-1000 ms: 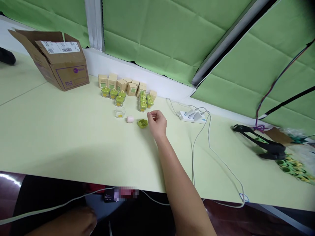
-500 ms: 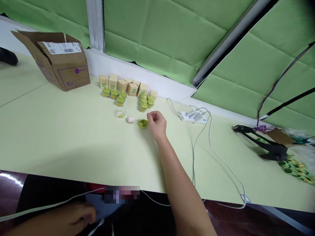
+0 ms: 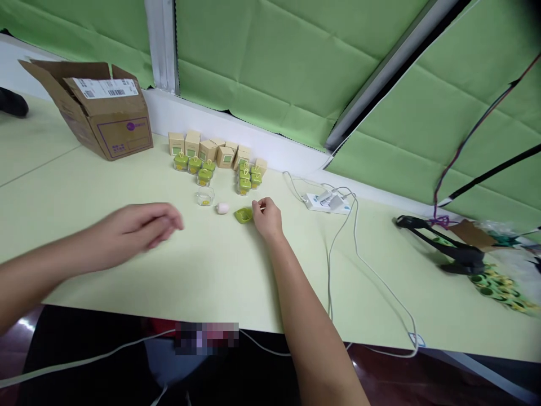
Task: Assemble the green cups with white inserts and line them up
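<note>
My left hand (image 3: pixel 141 228) hovers over the table on the left, blurred, its fingers loosely bent and apart from the thumb. Nothing shows in it. My right hand (image 3: pixel 268 217) is closed in a pinch at the right edge of an upturned green lid (image 3: pixel 243 215). A small pale bit shows between its fingers, too small to name. Left of the lid lie a small whitish-pink piece (image 3: pixel 222 208) and a clear jar without a lid (image 3: pixel 205 196). Behind them stand several clear jars with green lids and cord loops (image 3: pixel 205 177).
Several small kraft boxes (image 3: pixel 225 158) line the wall behind the jars. A big open carton (image 3: pixel 122 132) stands at the back left. To the right are a power strip (image 3: pixel 325 203) with white cables, a black frame-like object (image 3: pixel 443 245) and green-yellow pieces (image 3: pixel 501 288).
My left hand has risen from below the table edge to above the table's left part. My right hand stays by the green lid, slightly lower. The view has shifted a little.
</note>
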A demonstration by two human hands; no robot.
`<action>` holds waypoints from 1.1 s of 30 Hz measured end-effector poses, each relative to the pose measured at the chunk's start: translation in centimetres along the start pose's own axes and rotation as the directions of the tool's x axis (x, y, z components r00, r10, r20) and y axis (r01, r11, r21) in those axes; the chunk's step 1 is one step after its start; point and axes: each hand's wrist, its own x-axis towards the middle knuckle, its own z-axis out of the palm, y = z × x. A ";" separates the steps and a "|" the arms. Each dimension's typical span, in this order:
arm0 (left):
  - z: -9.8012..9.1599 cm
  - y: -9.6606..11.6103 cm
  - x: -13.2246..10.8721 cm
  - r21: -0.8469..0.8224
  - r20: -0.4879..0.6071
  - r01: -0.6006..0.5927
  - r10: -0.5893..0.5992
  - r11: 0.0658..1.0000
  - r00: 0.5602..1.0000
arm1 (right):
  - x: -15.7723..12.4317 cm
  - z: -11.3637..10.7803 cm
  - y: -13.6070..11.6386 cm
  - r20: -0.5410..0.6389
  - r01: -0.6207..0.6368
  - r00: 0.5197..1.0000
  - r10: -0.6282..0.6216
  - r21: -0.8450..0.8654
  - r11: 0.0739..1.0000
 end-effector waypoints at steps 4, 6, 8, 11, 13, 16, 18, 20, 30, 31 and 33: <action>6.4 1.7 8.0 0.230 0.011 -0.304 0.310 0.924 0.951 | -0.2 0.5 -0.2 0.071 0.078 0.995 -0.074 -0.053 0.996; 9.1 1.1 10.2 0.343 -0.004 -0.414 0.442 0.843 0.897 | -0.3 0.9 -0.3 0.090 0.127 0.989 -0.116 -0.128 0.984; 10.6 0.1 11.1 0.400 -0.023 -0.498 0.552 0.769 0.834 | -0.2 1.1 -0.3 0.108 0.174 0.982 -0.157 -0.171 0.970; 11.0 -1.0 10.8 0.406 -0.026 -0.535 0.594 0.741 0.804 | -0.1 1.3 -0.3 0.129 0.233 0.968 -0.214 -0.156 0.960; 10.4 -1.4 10.4 0.382 -0.053 -0.493 0.550 0.782 0.833 | -0.1 1.5 -0.4 0.123 0.264 0.961 -0.248 -0.139 0.954; 9.5 -1.5 10.3 0.327 -0.073 -0.410 0.455 0.851 0.887 | -0.3 1.7 -0.7 0.111 0.316 0.947 -0.303 -0.134 0.939; 9.2 -1.4 10.4 0.297 -0.077 -0.358 0.395 0.885 0.915 | -0.7 1.8 -1.2 0.099 0.354 0.934 -0.343 -0.136 0.925; 9.2 -1.2 10.4 0.219 -0.108 -0.285 0.314 0.933 0.943 | -1.3 1.7 -2.0 0.053 0.374 0.927 -0.371 -0.114 0.920; 11.0 -0.5 10.6 -0.702 0.023 -0.149 0.232 0.696 0.972 | -3.9 2.2 -6.0 -0.118 0.358 0.928 -0.352 0.034 0.933; 11.1 -0.5 10.8 -0.714 0.009 -0.142 0.212 0.685 0.977 | -3.9 1.6 -6.6 -0.125 0.337 0.937 -0.327 0.066 0.939; 11.1 -0.5 11.0 -0.722 -0.026 -0.126 0.155 0.681 0.988 | -4.8 -0.8 -8.1 -0.126 0.271 0.960 -0.252 0.175 0.946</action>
